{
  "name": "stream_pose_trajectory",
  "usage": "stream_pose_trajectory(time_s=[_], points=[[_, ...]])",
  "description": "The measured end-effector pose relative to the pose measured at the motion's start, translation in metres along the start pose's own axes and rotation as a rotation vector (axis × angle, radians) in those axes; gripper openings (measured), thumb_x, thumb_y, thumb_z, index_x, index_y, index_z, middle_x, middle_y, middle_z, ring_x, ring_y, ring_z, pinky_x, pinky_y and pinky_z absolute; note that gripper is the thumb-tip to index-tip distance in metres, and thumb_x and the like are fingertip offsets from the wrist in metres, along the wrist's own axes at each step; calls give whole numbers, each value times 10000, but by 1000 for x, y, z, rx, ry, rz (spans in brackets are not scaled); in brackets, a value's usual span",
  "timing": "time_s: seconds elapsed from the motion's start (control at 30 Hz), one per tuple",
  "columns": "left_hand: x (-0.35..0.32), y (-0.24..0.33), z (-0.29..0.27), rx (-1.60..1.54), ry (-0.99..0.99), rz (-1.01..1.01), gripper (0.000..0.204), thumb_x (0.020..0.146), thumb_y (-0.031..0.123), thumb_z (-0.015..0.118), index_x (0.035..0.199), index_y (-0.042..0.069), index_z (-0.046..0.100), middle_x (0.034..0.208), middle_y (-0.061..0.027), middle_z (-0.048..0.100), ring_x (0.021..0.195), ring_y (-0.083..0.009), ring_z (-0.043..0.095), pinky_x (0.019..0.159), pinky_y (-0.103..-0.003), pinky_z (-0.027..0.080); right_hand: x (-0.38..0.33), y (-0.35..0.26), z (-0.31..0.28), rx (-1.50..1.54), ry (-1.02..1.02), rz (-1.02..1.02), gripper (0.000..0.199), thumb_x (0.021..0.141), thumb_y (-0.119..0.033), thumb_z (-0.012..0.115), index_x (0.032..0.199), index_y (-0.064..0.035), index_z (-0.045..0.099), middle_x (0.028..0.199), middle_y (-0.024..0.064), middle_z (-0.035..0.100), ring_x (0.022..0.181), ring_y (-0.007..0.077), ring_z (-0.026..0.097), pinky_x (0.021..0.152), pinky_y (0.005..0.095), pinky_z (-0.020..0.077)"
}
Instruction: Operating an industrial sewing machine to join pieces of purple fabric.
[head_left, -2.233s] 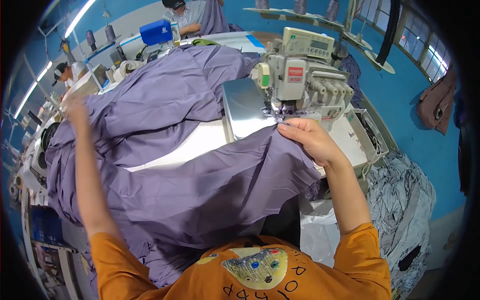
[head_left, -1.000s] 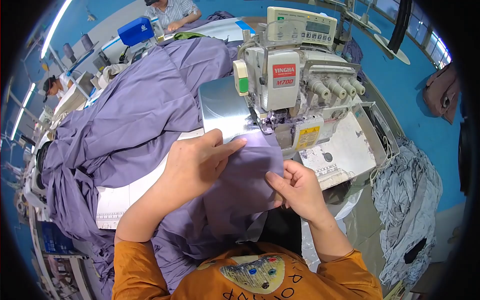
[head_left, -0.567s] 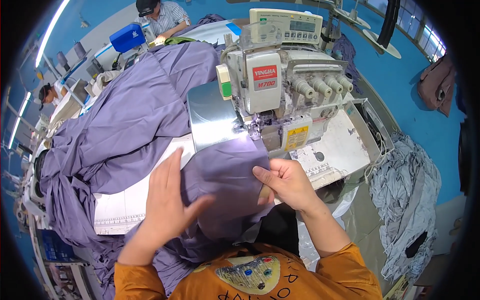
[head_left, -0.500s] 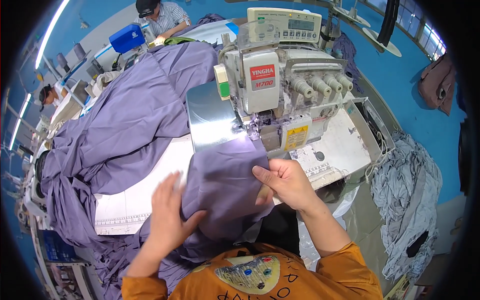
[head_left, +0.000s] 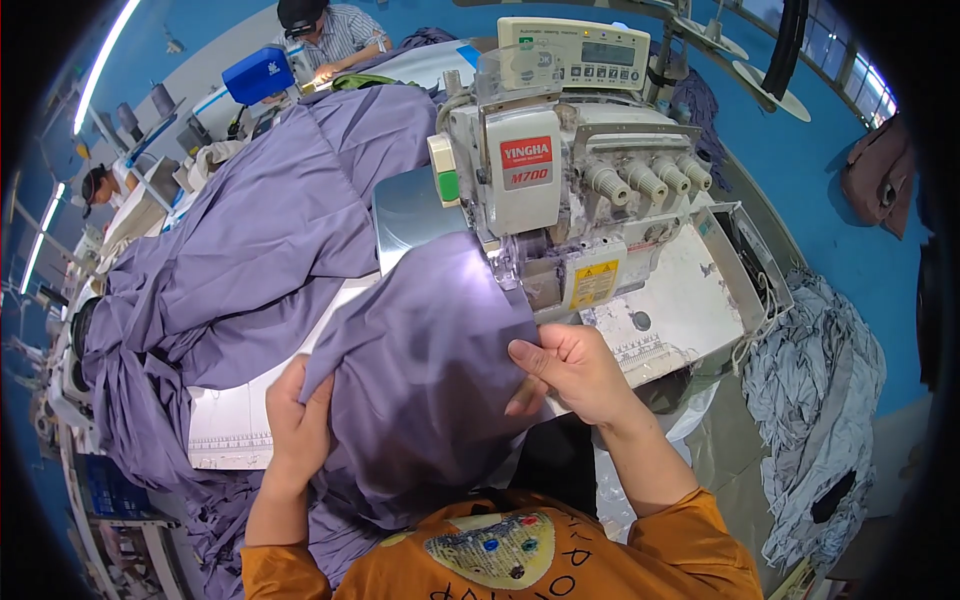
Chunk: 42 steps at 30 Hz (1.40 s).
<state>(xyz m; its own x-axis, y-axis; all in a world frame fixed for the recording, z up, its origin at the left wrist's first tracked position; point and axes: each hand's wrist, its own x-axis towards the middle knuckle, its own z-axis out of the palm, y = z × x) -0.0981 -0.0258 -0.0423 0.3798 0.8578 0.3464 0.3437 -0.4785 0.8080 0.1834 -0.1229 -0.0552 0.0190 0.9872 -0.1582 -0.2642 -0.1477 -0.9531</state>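
Observation:
Purple fabric (head_left: 420, 370) stretches between my two hands, its far part lying over the metal plate at the needle area of a white overlock sewing machine (head_left: 522, 180). At the fabric's left edge, my left hand (head_left: 300, 415) is closed with cloth pinched between thumb and fingers. My right hand (head_left: 575, 372) grips the right edge just in front of the machine, thumb on top. A lamp lights the cloth beside the presser foot. The fabric's near end hangs down toward my lap.
A large purple fabric pile (head_left: 250, 230) covers the table's left side. Pale grey cloth (head_left: 815, 410) hangs at the right. A control box (head_left: 572, 55) stands behind the machine. Two other people work at the far left, one beside a blue machine head (head_left: 257, 75).
My left hand has moved left and closed on the fabric's edge, spreading the cloth wider over the metal plate. My right hand keeps its grip almost in place.

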Motion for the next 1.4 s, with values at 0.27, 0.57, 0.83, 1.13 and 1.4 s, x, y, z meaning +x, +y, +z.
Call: stream_pose_trajectory(time_s=[0.27, 0.57, 0.83, 1.13, 1.4], points=[[62, 14, -8, 153, 100, 243, 154, 941, 74, 525, 972, -55, 602, 813, -101, 612, 764, -145, 541, 721, -262, 424, -1, -2, -1, 4, -23, -3, 313, 967, -275, 587, 845, 12, 563, 717, 80, 618, 654, 205, 702, 514, 238, 511], [126, 25, -22, 246, 109, 308, 154, 930, 78, 536, 998, -49, 589, 839, -97, 611, 798, -141, 532, 772, -266, 431, 0, -1, -2, -4, -32, -11, 302, 970, -275, 582, 878, 13, 577, 715, 82, 640, 656, 192, 704, 515, 231, 506], [191, 26, -54, 427, 157, 358, 233, 941, 180, 538, 1075, 1, 602, 870, -156, 644, 825, -214, 612, 798, -311, 458, 0, -1, -3, 1, -35, -6, 302, 967, -279, 587, 901, 16, 581, 712, 84, 644, 653, 194, 705, 507, 230, 509], [252, 42, -97, 598, 249, 476, 286, 955, 249, 531, 1106, 19, 611, 908, -192, 667, 859, -292, 649, 808, -330, 465, -1, -3, -2, 31, -51, 2, 279, 971, -253, 580, 889, 13, 575, 704, 82, 639, 644, 200, 701, 518, 242, 530], [327, 45, -154, 829, 401, 580, 373, 939, 235, 515, 1210, -13, 576, 1107, -240, 644, 1071, -376, 606, 879, -370, 469, -1, -3, -5, 64, -58, 21, 271, 972, -243, 578, 961, 27, 603, 764, 83, 651, 639, 201, 693, 520, 247, 535]])
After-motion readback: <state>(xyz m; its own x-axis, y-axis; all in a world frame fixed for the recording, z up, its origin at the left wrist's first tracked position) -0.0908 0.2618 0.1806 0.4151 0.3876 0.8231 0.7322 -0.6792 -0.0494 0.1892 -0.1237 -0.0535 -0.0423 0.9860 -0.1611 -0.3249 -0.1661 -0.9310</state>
